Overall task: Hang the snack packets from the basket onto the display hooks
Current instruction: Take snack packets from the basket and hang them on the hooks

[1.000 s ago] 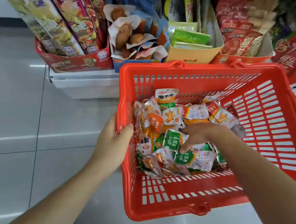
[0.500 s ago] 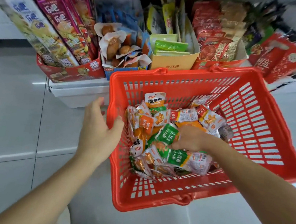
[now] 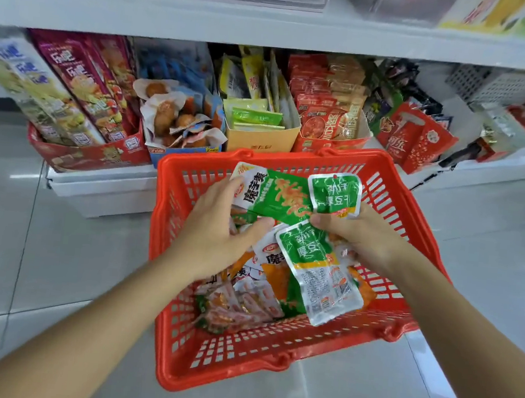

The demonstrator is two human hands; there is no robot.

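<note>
Head view: left hand (image 3: 216, 236) grips a glossy green packet (image 3: 274, 196) with a white end; right hand (image 3: 360, 234) pinches two green-and-white packets (image 3: 318, 268), one dangling, above the red basket (image 3: 237, 379), toward its far edge.

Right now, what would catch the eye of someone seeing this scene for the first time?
The red basket of snack packets stands out in the middle, on the pale floor. Over it the left hand grips a wide green packet and the right hand pinches two small green packets. Behind, a low shelf holds boxed snacks.
</note>
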